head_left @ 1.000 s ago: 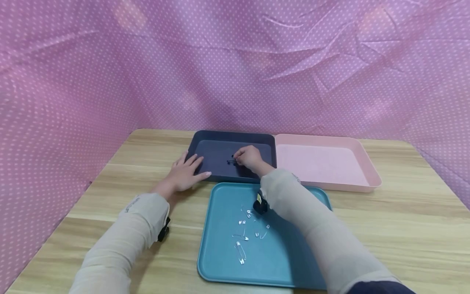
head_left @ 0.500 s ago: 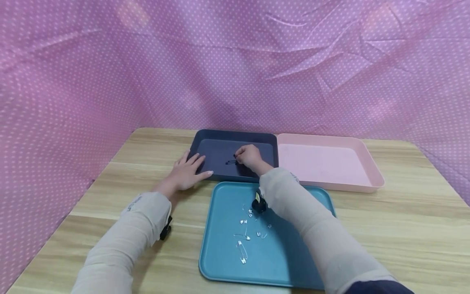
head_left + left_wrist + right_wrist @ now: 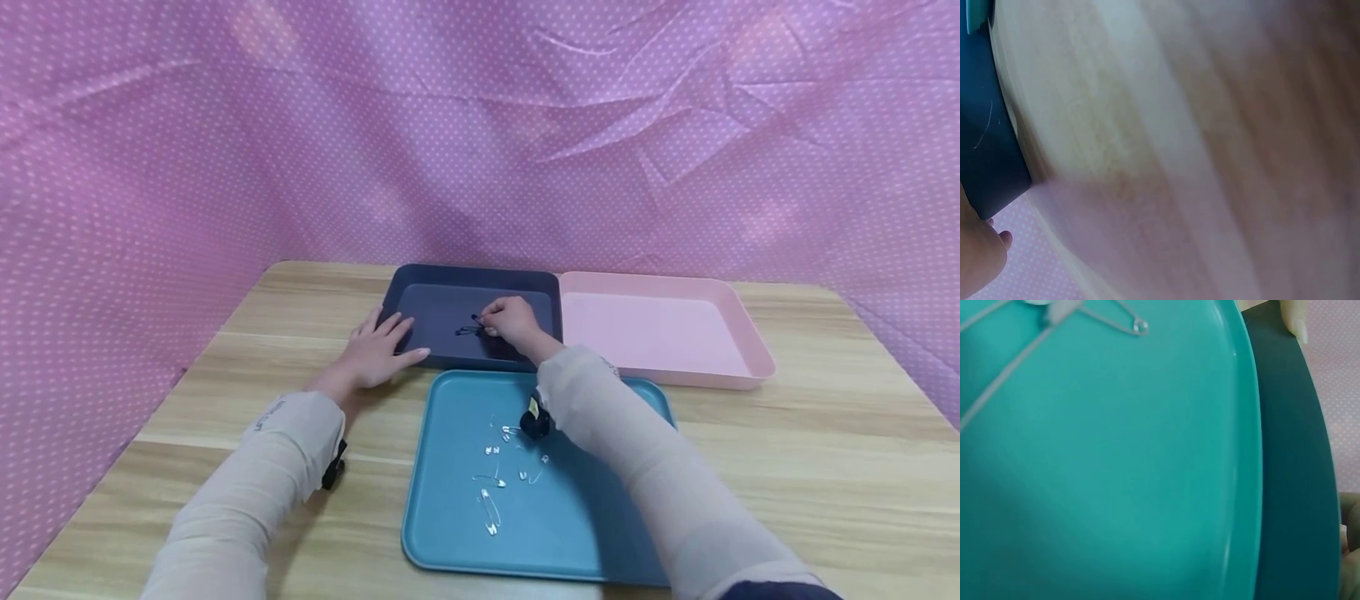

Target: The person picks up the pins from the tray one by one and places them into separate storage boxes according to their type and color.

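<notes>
In the head view my right hand [image 3: 512, 321] reaches into the dark navy tray [image 3: 442, 361] with thumb and index finger pinched on a small black safety pin [image 3: 476, 317]. Below these fingertips, more black pins [image 3: 467, 331] lie on the tray floor, partly hidden by the hand. My left hand [image 3: 377, 354] rests on the tray's left front corner, fingers spread over its rim. Several silver safety pins [image 3: 490, 510] are scattered on the teal tray [image 3: 450, 550] in front. In the right wrist view, a blurred silver safety pin [image 3: 1007, 372] crosses the top left.
A pink tray [image 3: 660, 333] stands right of the navy one, their sides touching or nearly so. The teal tray lies in front, under my right forearm. All stand on a wood-grain table [image 3: 810, 467], backed by a pink dotted cloth [image 3: 480, 142].
My right hand stays low over the navy tray, with only slight finger movement around the black pins. The left hand keeps its place on the corner. The head view shifts a little.
</notes>
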`<move>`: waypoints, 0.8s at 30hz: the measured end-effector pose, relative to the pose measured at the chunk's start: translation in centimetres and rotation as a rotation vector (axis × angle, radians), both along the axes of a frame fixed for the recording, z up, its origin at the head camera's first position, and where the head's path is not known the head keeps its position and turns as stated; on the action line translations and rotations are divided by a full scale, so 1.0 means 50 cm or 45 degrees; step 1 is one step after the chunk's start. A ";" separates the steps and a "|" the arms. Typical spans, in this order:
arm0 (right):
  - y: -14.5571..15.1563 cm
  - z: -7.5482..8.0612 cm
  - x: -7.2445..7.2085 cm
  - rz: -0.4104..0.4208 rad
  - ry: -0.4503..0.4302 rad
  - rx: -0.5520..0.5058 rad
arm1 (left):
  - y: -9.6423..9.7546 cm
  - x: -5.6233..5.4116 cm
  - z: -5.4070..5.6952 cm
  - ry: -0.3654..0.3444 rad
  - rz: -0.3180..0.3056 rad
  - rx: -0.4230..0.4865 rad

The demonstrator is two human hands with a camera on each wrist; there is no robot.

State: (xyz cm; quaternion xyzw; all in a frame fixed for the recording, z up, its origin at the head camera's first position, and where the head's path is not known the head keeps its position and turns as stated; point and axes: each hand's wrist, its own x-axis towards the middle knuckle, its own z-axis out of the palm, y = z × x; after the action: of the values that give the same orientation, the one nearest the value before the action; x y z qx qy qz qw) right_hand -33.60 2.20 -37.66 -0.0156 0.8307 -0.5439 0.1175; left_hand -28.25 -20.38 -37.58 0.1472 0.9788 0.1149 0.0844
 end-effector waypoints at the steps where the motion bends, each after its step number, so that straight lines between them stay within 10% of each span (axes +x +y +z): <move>1: 0.002 0.001 0.002 0.002 0.000 -0.012 | -0.001 0.000 0.000 0.000 0.001 -0.001; 24: 0.123 0.049 0.066 -0.027 0.002 -0.003 | -0.005 -0.008 0.005 0.000 0.000 0.030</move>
State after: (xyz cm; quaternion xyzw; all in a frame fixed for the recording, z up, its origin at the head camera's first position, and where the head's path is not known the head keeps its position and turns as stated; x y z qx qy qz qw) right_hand -30.32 8.33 -35.22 -0.0075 0.8302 -0.5462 0.1110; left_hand -28.64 -20.62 -37.32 0.1483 0.9773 0.1265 0.0826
